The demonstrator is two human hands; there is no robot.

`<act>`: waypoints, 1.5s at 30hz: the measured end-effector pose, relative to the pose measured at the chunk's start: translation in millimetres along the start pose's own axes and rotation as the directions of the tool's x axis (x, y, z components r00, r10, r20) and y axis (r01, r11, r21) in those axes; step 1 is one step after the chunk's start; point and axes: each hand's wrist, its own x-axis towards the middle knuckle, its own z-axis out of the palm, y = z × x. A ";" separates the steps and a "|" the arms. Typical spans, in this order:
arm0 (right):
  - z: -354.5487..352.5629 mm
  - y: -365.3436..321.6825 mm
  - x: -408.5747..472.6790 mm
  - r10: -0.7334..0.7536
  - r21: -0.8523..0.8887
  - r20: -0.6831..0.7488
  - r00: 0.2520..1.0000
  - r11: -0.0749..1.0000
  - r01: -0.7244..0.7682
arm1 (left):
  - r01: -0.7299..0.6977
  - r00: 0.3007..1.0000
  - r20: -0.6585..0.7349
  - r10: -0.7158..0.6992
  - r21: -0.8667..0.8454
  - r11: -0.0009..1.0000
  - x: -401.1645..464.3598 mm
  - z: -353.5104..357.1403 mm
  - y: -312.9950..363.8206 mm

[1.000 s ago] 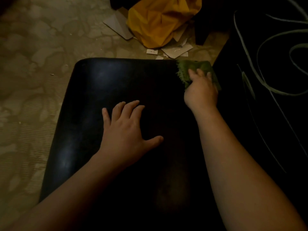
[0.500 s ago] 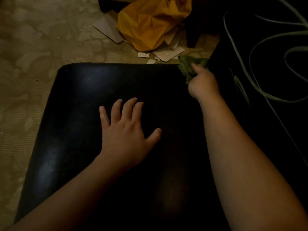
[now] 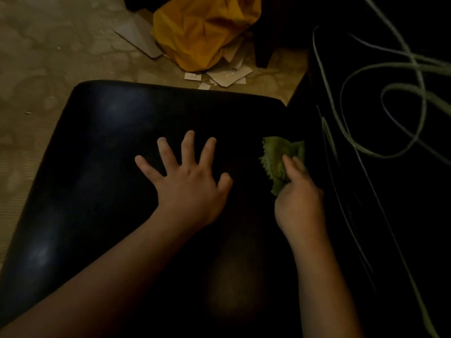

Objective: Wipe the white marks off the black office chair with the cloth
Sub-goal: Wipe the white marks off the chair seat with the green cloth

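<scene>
Both bare forearms reach forward from the near edge over the black chair seat point(image 3: 102, 191), which fills most of the view. The left hand point(image 3: 188, 186) lies palm down near the middle of the seat, its fingers point(image 3: 166, 152) spread wide and flat against the upholstery, thumb angled off toward the other hand. The right hand point(image 3: 299, 203) sits just beside it toward the seat's right side, knuckles up, curled into a loose grip around a green cloth point(image 3: 278, 159). The cloth is bunched up; most of it sticks out ahead of and to the left of the fingertips, its jagged edge pointing toward the left hand, and it rests on the seat surface. Two fingers lie over the top of the cloth, pressing it down, while the lower part of the cloth disappears under the palm.

The seat is glossy, catching dull pale reflections along its left side, and the light is too dim to make out marks on it. To the right rises a darker black surface point(image 3: 402, 215) crossed by long, looping white marks point(image 3: 361, 147).

Beyond the far edge of the seat, a pale patterned floor point(image 3: 48, 57) stretches away. On it lie scattered cardboard scraps point(image 3: 229, 75) and, farther back, a crumpled yellow bag point(image 3: 202, 32).
</scene>
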 end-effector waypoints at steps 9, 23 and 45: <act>4.3 -17.2 49.9 0.025 0.009 0.027 0.999 1.000 -0.026 | -0.033 0.999 -0.036 0.037 0.104 0.994 3.9 10.2 0.1; -8.4 30.6 -73.5 0.032 -0.153 0.081 0.996 0.988 -0.019 | 0.011 0.996 -0.086 -0.003 0.093 0.996 0.7 17.7 1.7; -13.9 4.0 -16.5 -0.035 -0.133 0.143 0.989 0.990 0.054 | -0.085 0.991 -0.090 0.096 0.122 0.989 -39.0 33.1 8.7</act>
